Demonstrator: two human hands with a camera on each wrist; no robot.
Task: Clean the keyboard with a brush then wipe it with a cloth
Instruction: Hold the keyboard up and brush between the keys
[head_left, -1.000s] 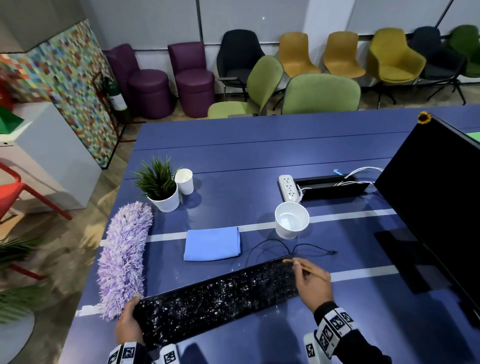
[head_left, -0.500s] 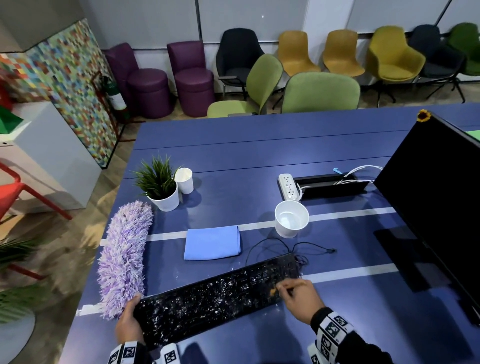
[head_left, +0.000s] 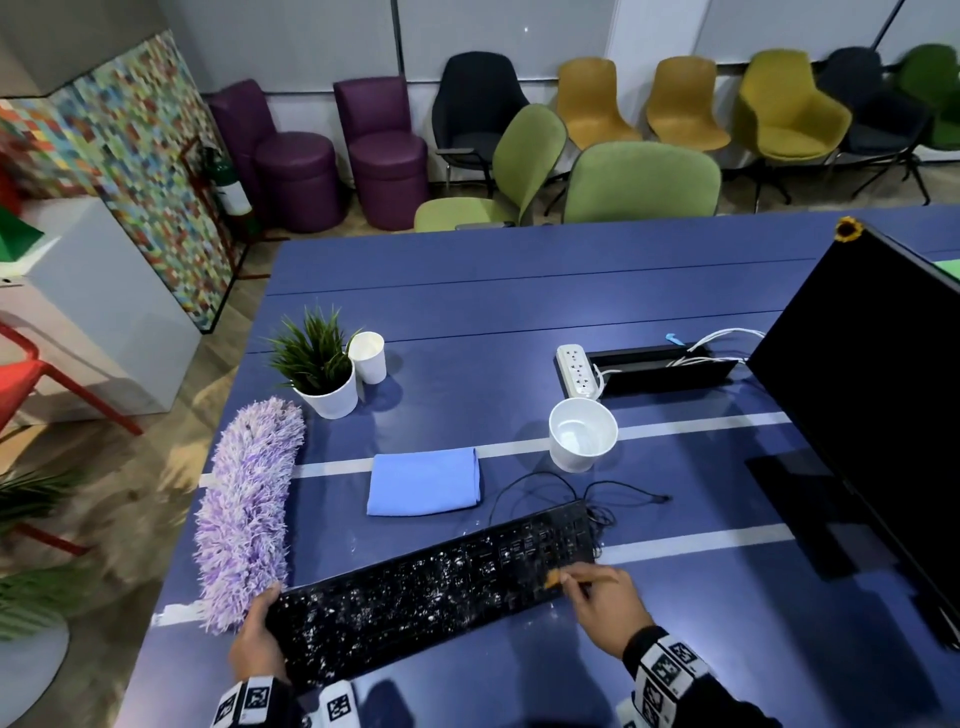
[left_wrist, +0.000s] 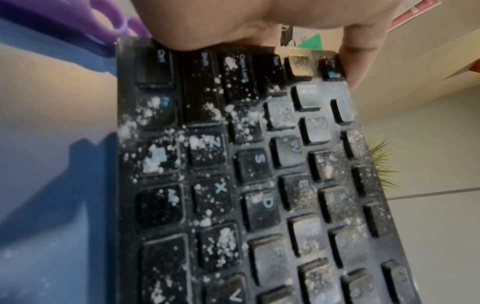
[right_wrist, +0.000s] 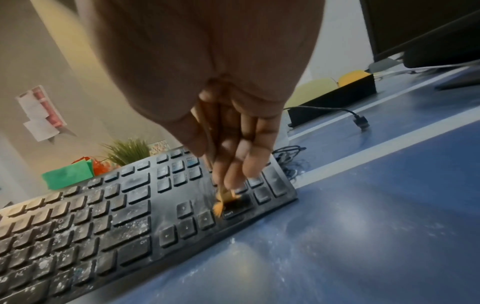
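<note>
A black keyboard speckled with white dust lies slanted near the front edge of the blue table. My left hand grips its left end, with thumb and fingers curled round the edge. My right hand pinches a small brush with an orange tip. The bristles touch the keys at the keyboard's right end, near the number pad. The left keys carry most of the white dust. A folded blue cloth lies behind the keyboard.
A purple fluffy duster lies by the left end. A white cup, a paper cup, a potted plant, a power strip and the keyboard cable lie behind. A black monitor stands at right.
My right hand has drawn the brush from the keyboard's far right corner toward me, down to its near edge. The left hand and keyboard have stayed put.
</note>
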